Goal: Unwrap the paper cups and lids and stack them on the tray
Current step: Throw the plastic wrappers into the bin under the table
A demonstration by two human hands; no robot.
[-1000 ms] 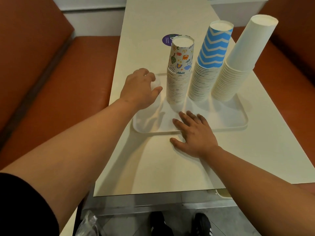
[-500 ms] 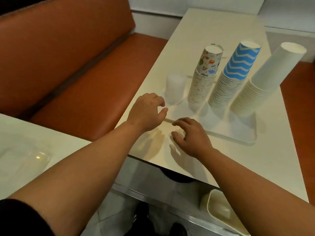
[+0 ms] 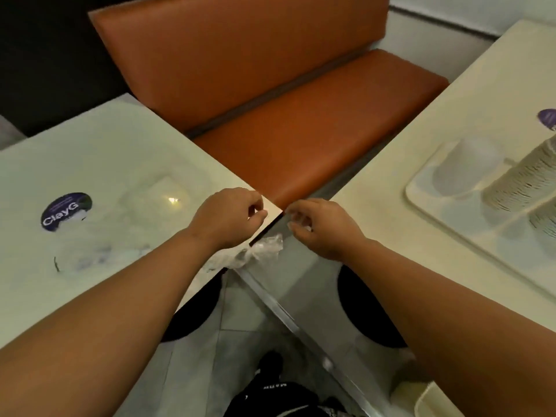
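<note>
My left hand (image 3: pixel 228 218) hovers over the corner of the left table (image 3: pixel 99 152), fingers curled and thumb pressed to forefinger with nothing visible in it. My right hand (image 3: pixel 319 227) is beside it over the gap between the tables, fingers curled; a whitish blur at its fingertips is unclear. Crumpled clear plastic wrap (image 3: pixel 258 251) hangs off that table corner just below both hands. At the right, the white tray (image 3: pixel 421 191) holds a translucent stack of lids (image 3: pixel 463 170) and stacks of paper cups (image 3: pixel 517 182), cut off by the frame edge.
More clear plastic packaging (image 3: pixel 159 194) lies blurred on the left table near a purple sticker (image 3: pixel 64 210). An orange bench (image 3: pixel 301 139) runs behind the gap. The right table (image 3: pixel 451 94) carries the tray. Floor and my shoes (image 3: pixel 270 365) show below.
My view has swung left from the tray table to the neighbouring table. Both hands left the tray area and now sit together at the left table's corner above the plastic wrap.
</note>
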